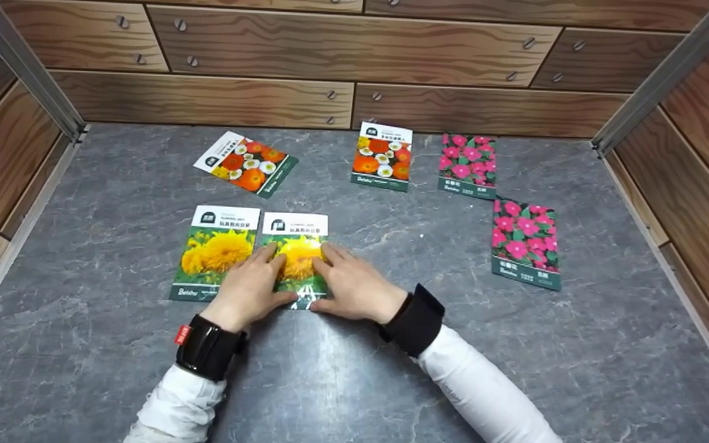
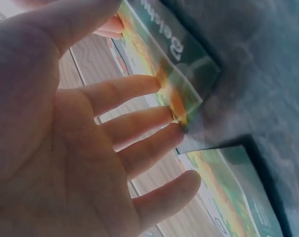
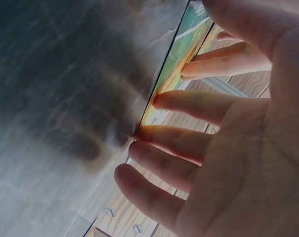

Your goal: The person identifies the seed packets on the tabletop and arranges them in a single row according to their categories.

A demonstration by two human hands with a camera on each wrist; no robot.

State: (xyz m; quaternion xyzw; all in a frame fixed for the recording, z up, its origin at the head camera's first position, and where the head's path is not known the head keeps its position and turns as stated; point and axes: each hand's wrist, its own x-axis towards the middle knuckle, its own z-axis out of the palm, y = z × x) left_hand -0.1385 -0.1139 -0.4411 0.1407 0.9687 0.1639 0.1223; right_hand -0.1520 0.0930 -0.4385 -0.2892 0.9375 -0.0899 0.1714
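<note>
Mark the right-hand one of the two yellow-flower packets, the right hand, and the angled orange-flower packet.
Right yellow-flower packet (image 1: 299, 261): head view, on its printed bloom.
Right hand (image 1: 357, 286): head view, back of the hand.
Angled orange-flower packet (image 1: 247, 163): head view, flower picture.

Wood-look on three sides, marbled grey below

Back wall (image 1: 354, 49): brown plank print, dark seams, slotted screw heads (image 1: 180, 24) near plank ends. Left wall (image 1: 16, 135), right wall (image 1: 705, 123) match. Metal corner posts (image 1: 29, 64) at both rear corners. Pale edging strips (image 1: 19, 239) along side walls. Tabletop (image 1: 613, 357) grey, white-veined; bright glare (image 1: 330, 369) at near centre.
</note>
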